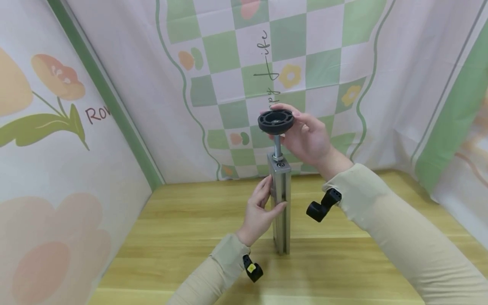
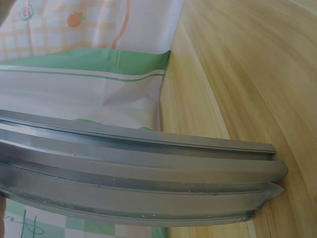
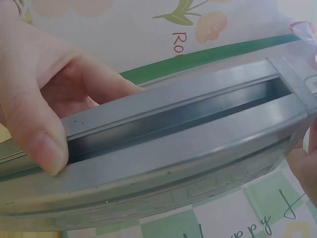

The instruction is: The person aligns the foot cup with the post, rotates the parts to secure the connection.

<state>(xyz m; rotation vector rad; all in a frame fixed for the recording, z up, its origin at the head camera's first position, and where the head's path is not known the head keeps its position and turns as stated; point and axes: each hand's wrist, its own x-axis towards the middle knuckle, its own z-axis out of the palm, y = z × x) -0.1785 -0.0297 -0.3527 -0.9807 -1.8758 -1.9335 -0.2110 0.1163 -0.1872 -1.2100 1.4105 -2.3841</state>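
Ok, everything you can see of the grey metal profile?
The grey metal profile is a long, aluminium-looking bar with slots running its length. It's held upright, lower end at the wooden table; contact there is hard to confirm. A flat end plate with a screw head caps the top, where a silvery rod rises, carrying a black round foot. The left hand grips it, thumb by a slot.
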